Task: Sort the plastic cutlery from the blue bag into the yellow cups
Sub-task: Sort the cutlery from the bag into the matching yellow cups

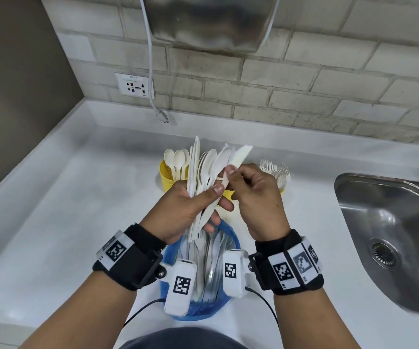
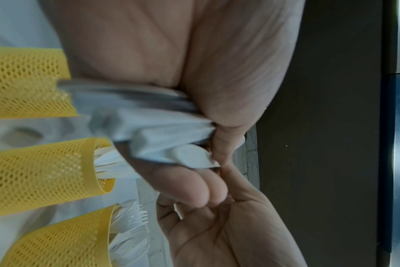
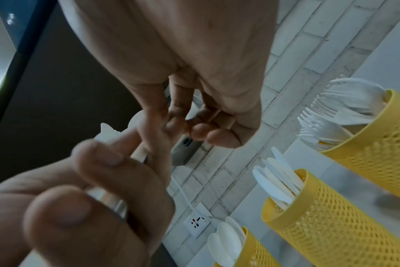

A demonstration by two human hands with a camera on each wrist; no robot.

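Nearest, the open blue plastic bag (image 1: pixel 224 238) stands on the white counter (image 1: pixel 77 222), more cutlery inside. Above it, left hand (image 1: pixel 191 210) clamps a fanned bundle of white plastic cutlery (image 1: pixel 203 177), likely to present single pieces; right hand (image 1: pixel 251 190) pinches one white plastic knife (image 1: pixel 240 156) by thumb and forefinger. Beyond, yellow mesh cups (image 3: pixel 327 222) hold spoons, knives, forks separately.
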